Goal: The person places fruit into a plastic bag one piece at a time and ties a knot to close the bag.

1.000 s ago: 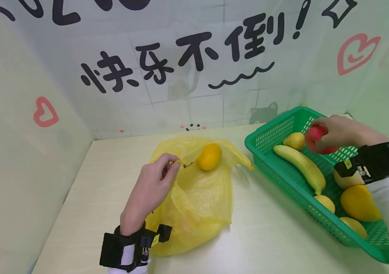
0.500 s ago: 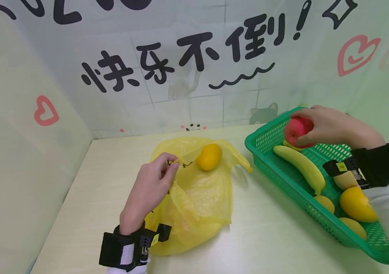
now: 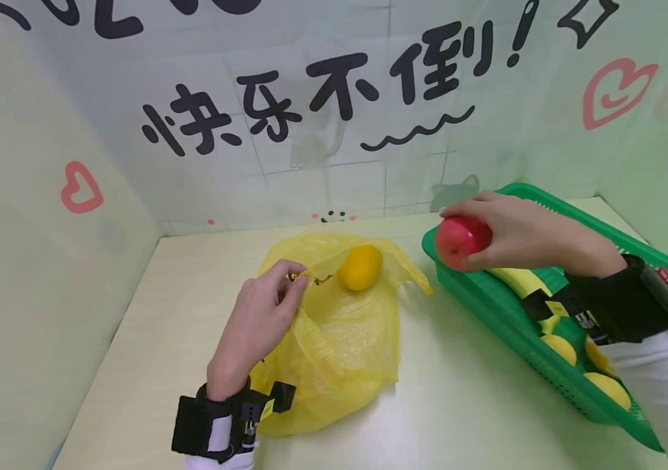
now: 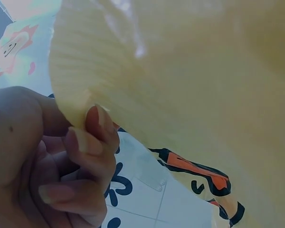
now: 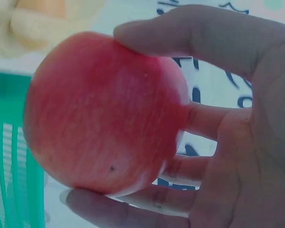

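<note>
My left hand [image 3: 263,313] pinches the edge of a thin yellow plastic bag [image 3: 345,346] between thumb and fingers. The left wrist view shows the bag's edge [image 4: 71,71] caught at the fingertips, with a printed black and orange figure on it. A rounded orange-yellow fruit [image 3: 360,267], perhaps a mango, sits at the bag's upper part. Over the left corner of the green basket [image 3: 486,307], my right hand [image 3: 527,235] holds a red apple [image 3: 461,243]. Up close in the right wrist view, thumb and fingers curl round the apple [image 5: 104,114].
Inside the basket lie a banana [image 3: 516,284], a yellow fruit [image 3: 559,349], another yellow fruit [image 3: 607,390] and an orange-yellow fruit [image 3: 598,358] partly behind the right wrist. The pale table [image 3: 175,326] meets a printed back sheet [image 3: 286,196] and side walls.
My right hand has carried the apple leftward from above the basket's middle to its left corner. The left hand and the bag have stayed in place.
</note>
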{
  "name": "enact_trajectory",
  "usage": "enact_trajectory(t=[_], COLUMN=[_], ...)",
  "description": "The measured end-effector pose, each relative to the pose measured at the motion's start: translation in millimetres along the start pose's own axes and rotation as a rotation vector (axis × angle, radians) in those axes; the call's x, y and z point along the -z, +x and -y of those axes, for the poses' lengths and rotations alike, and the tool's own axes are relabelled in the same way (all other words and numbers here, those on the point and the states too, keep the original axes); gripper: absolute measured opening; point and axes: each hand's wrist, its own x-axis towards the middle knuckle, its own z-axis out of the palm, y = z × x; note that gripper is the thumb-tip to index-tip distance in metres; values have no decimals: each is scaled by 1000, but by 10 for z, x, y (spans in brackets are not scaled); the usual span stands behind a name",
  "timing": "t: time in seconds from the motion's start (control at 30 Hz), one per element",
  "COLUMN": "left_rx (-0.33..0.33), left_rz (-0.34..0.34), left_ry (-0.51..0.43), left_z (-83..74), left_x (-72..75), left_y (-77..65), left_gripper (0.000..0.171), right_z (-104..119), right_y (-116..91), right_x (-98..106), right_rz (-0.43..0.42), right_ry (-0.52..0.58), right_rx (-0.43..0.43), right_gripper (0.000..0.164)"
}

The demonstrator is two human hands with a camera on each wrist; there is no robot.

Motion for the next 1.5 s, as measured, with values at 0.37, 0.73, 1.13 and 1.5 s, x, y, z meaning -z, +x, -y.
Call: enact_trajectory(t=[0.37,0.73,1.13,1.5], left_rx=[22,40,54,45], left_rz=[10,30,12,-36], left_ry=[-6,-20,-17,-7], left_z=[-3,-5,-12,-5], left_x=[-8,-3,15,31], left_y=[9,15,14,17], left_gripper=[19,20,19,20], right_z=[315,530,739,865], right_y=[120,289,488,620], right_x=[-246,-508,-840,-1111], right_rz=[81,153,208,233], right_ry=[38,49,28,13], right_rx=[105,169,198,223], right_gripper=[70,63,65,65])
